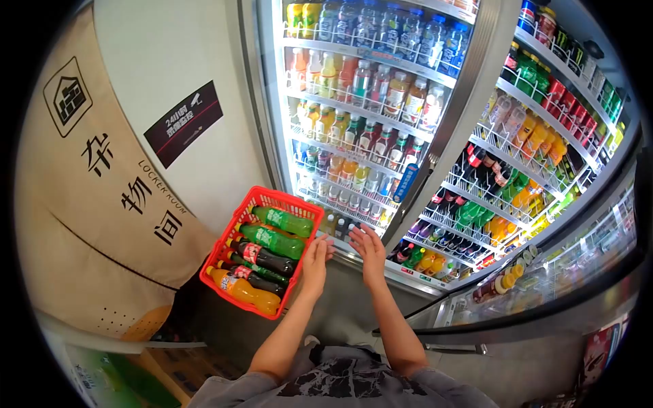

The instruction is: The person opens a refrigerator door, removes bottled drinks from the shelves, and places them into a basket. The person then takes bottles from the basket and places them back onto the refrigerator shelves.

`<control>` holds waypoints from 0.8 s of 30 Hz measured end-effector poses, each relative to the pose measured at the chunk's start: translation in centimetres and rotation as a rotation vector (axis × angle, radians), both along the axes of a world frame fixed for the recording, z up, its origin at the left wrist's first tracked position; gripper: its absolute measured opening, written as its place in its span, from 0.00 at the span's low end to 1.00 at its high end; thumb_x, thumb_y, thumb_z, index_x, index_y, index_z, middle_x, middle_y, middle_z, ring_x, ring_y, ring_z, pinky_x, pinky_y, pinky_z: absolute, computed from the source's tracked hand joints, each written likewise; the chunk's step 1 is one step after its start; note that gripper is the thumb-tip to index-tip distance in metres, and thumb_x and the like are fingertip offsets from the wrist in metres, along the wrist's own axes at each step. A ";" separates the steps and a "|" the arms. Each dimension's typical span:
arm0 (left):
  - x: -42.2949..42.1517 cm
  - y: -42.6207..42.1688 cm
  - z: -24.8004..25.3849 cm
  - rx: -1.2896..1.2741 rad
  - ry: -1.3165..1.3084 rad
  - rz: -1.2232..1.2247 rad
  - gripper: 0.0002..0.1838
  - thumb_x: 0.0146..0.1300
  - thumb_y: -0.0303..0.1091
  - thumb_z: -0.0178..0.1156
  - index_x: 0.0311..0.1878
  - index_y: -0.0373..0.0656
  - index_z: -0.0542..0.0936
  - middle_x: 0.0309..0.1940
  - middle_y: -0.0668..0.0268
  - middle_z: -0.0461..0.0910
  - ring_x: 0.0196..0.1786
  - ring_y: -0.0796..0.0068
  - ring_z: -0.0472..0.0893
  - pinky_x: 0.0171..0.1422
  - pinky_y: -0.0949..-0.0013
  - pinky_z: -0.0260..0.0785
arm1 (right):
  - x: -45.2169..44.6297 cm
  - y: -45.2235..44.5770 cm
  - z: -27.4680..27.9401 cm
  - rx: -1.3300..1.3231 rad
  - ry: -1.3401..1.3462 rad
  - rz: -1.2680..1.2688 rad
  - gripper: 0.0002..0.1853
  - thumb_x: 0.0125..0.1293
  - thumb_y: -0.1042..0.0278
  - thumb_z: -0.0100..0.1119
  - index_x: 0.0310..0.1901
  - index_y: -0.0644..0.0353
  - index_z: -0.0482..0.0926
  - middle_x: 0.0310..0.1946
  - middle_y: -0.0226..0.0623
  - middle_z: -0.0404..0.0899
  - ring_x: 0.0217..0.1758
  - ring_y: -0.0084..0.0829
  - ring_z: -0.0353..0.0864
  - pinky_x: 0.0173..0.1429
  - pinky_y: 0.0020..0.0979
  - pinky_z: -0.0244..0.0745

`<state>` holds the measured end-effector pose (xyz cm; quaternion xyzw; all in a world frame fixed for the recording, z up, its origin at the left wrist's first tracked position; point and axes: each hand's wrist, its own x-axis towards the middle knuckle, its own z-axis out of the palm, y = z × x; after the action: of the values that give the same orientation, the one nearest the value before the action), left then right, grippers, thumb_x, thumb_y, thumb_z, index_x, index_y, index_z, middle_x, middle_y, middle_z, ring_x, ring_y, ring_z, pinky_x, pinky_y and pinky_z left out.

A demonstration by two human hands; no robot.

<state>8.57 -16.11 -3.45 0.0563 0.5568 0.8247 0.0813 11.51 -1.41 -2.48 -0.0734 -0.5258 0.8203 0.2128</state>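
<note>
The red basket (213,262), left of the frame's centre, holds green bottles (272,239), dark bottles (277,261) and 1 orange bottle (243,290), all lying down. The step looks like a pause between grasps; any grip from here would call for curling the fingers around a bottle or the rim. The left hand (315,262), just beside the basket's right edge, is loosely spread; contact is unclear. The right hand (369,250), at centre, is spread and holds nothing, before the lit fridge (371,58).

The left hand (315,264) and right hand (368,250) are apart with fingers (367,236) extended, both bare forearms (394,325) stretched from near to far.
</note>
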 end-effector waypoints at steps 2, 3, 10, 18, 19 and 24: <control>-0.7 -2.4 0.7 0.002 -0.008 0.046 0.21 0.78 0.42 0.49 0.65 0.39 0.73 0.52 0.63 0.80 0.50 0.79 0.79 0.54 0.75 0.71 | -0.7 -1.5 -0.2 0.004 0.003 0.021 0.22 0.78 0.61 0.48 0.66 0.66 0.68 0.61 0.49 0.76 0.62 0.38 0.79 0.64 0.37 0.76; -0.7 -3.5 1.7 0.008 -0.005 0.049 0.21 0.78 0.42 0.49 0.65 0.39 0.73 0.52 0.63 0.80 0.50 0.79 0.79 0.54 0.75 0.71 | -1.2 -2.1 -0.5 0.012 -0.004 0.040 0.22 0.78 0.61 0.48 0.66 0.66 0.69 0.60 0.49 0.77 0.62 0.38 0.79 0.64 0.37 0.76; -1.8 -7.9 1.6 0.033 -0.057 0.012 0.28 0.78 0.43 0.49 0.75 0.43 0.57 0.60 0.57 0.75 0.54 0.74 0.78 0.57 0.70 0.72 | -3.5 -5.6 0.0 0.040 -0.020 0.111 0.22 0.77 0.61 0.49 0.65 0.66 0.70 0.60 0.48 0.77 0.60 0.37 0.80 0.63 0.36 0.77; -5.2 -11.7 -0.3 -0.016 -0.079 0.198 0.31 0.79 0.48 0.46 0.78 0.46 0.53 0.68 0.55 0.67 0.64 0.64 0.73 0.66 0.61 0.68 | -9.0 -8.9 -1.3 0.071 -0.053 0.286 0.21 0.78 0.62 0.49 0.65 0.66 0.70 0.58 0.47 0.79 0.59 0.36 0.81 0.62 0.35 0.77; -6.2 -12.0 -0.4 -0.015 -0.084 0.219 0.31 0.79 0.48 0.46 0.78 0.46 0.53 0.68 0.55 0.67 0.64 0.64 0.73 0.66 0.61 0.68 | -9.9 -9.0 -1.4 0.085 -0.063 0.314 0.21 0.78 0.62 0.49 0.64 0.66 0.70 0.58 0.47 0.79 0.59 0.36 0.81 0.62 0.34 0.78; -9.2 -13.4 0.4 -0.013 -0.041 0.397 0.31 0.79 0.50 0.42 0.78 0.46 0.54 0.72 0.54 0.63 0.69 0.62 0.69 0.70 0.59 0.64 | -15.8 -9.7 -0.7 0.080 -0.014 0.486 0.20 0.77 0.63 0.52 0.64 0.66 0.71 0.56 0.45 0.80 0.57 0.34 0.82 0.62 0.35 0.77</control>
<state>-0.66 -29.55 -3.07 -0.0720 0.5604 0.8220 -0.0714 -4.32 -11.09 -3.14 0.0581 -0.5614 0.8255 0.0082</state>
